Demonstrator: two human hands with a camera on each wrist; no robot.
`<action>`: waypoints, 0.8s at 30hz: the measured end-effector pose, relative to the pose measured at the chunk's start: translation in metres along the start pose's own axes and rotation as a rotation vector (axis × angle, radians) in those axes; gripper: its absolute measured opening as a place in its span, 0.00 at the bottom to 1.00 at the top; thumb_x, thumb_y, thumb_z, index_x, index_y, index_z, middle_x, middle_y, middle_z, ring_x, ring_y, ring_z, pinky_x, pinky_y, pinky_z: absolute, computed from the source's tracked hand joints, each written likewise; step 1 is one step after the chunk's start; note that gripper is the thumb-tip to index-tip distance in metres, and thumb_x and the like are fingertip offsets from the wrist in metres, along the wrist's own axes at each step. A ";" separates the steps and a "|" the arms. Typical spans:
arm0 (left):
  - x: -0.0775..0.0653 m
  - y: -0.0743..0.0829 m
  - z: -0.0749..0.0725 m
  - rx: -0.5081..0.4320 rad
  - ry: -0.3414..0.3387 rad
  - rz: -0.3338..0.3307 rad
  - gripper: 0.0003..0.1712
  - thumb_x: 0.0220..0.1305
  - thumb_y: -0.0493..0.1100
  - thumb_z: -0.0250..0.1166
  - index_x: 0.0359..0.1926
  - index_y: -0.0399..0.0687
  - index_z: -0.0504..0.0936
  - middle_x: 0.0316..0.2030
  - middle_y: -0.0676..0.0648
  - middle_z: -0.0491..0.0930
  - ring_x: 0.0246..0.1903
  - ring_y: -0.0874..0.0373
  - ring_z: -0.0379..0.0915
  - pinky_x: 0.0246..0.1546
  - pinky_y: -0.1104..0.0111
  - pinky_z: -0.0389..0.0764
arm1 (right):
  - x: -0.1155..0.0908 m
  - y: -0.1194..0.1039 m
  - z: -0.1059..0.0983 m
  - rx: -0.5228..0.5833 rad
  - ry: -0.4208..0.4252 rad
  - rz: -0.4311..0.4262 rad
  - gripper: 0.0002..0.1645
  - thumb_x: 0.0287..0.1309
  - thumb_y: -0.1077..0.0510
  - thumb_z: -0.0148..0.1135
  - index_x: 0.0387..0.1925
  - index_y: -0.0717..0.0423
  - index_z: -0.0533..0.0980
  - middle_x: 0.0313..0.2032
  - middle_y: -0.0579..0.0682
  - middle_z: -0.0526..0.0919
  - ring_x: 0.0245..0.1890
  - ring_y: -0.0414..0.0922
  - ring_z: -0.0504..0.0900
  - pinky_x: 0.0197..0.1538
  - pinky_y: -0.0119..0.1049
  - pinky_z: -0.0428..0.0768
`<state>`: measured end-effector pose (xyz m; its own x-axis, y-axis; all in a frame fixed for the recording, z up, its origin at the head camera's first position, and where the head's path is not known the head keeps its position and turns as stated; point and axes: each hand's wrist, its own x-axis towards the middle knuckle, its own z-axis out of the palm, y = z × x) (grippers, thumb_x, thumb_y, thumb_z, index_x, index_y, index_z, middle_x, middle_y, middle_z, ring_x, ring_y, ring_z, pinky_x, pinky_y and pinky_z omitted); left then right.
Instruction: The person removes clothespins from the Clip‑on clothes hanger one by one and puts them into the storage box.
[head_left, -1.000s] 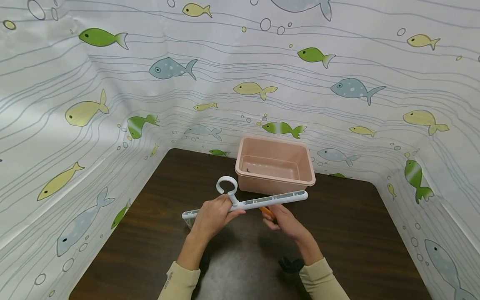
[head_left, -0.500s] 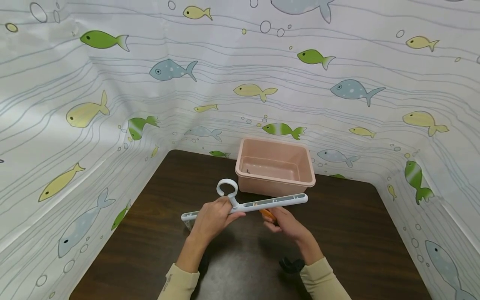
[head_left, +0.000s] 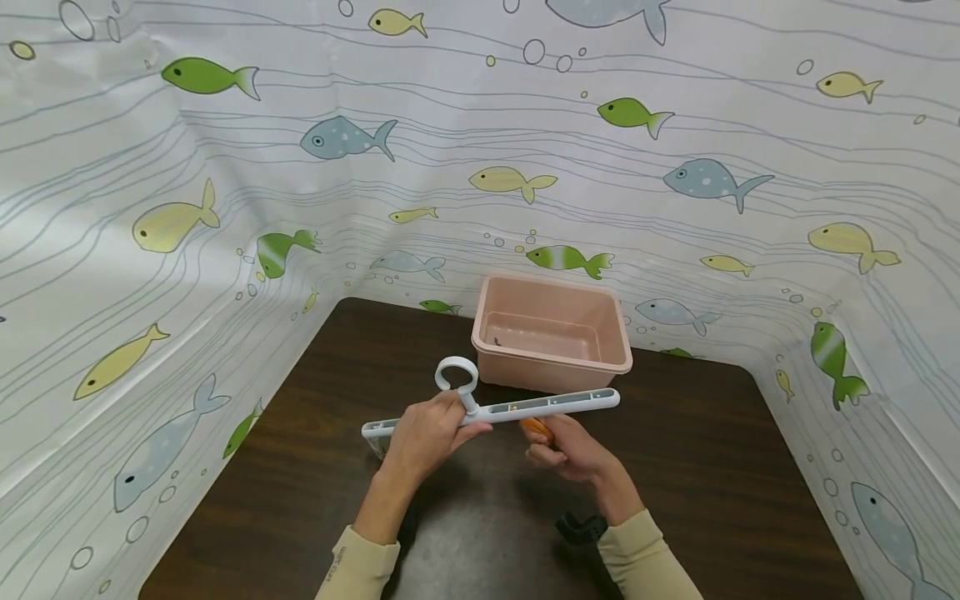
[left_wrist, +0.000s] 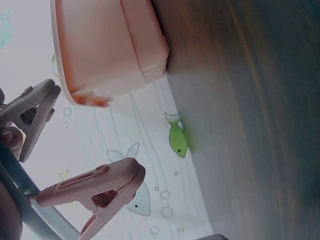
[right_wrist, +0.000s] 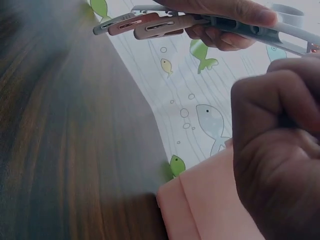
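A white clip hanger (head_left: 551,405) with a ring-shaped hook (head_left: 471,375) is held up over the table. My left hand (head_left: 423,433) grips its bar just left of the hook. Below the right half of the bar, my right hand (head_left: 577,448) pinches an orange clip (head_left: 536,429); curled fingers hide part of it. The left wrist view shows a pink clip (left_wrist: 95,185) and a grey clip (left_wrist: 31,112) attached to the hanger. Several pale and pink clips (right_wrist: 160,29) hang along the bar's left half in the right wrist view.
Behind the hands, a pink plastic bin (head_left: 555,375) stands at the back of the dark wooden table (head_left: 712,475). A tiny dark mark shows inside it. Fish-patterned white sheeting (head_left: 450,83) encloses the table's back and sides. A black curved piece (head_left: 581,530) sits at the right wrist.
The hanger has dropped very slightly in the head view. The fingers of my right hand have shifted a little around the orange clip, while my left hand keeps its hold.
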<state>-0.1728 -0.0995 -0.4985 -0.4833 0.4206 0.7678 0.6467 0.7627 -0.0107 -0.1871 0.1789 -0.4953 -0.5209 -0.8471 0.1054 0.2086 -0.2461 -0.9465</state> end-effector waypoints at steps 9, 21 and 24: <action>-0.002 0.001 0.004 0.047 0.030 0.029 0.40 0.81 0.73 0.40 0.28 0.47 0.76 0.25 0.51 0.71 0.18 0.61 0.62 0.16 0.68 0.68 | 0.003 0.010 -0.006 0.140 -0.158 -0.040 0.29 0.90 0.43 0.23 0.29 0.47 0.59 0.11 0.42 0.54 0.14 0.43 0.50 0.27 0.45 0.46; -0.004 -0.001 0.009 0.086 0.010 0.051 0.38 0.81 0.73 0.44 0.29 0.48 0.75 0.27 0.51 0.71 0.16 0.59 0.65 0.16 0.65 0.72 | 0.004 0.011 -0.012 0.174 -0.187 -0.042 0.29 0.90 0.43 0.25 0.28 0.49 0.55 0.10 0.43 0.52 0.12 0.43 0.50 0.25 0.44 0.46; -0.003 0.000 0.008 0.067 0.002 0.034 0.39 0.80 0.73 0.44 0.28 0.48 0.77 0.30 0.51 0.75 0.16 0.58 0.67 0.16 0.64 0.73 | 0.003 0.007 -0.010 0.124 -0.128 -0.053 0.29 0.90 0.44 0.27 0.28 0.50 0.57 0.11 0.44 0.53 0.13 0.43 0.50 0.25 0.45 0.46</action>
<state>-0.1764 -0.0965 -0.5056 -0.4608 0.4459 0.7674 0.6218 0.7791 -0.0794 -0.1956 0.1790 -0.5045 -0.4262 -0.8824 0.1994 0.2884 -0.3415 -0.8945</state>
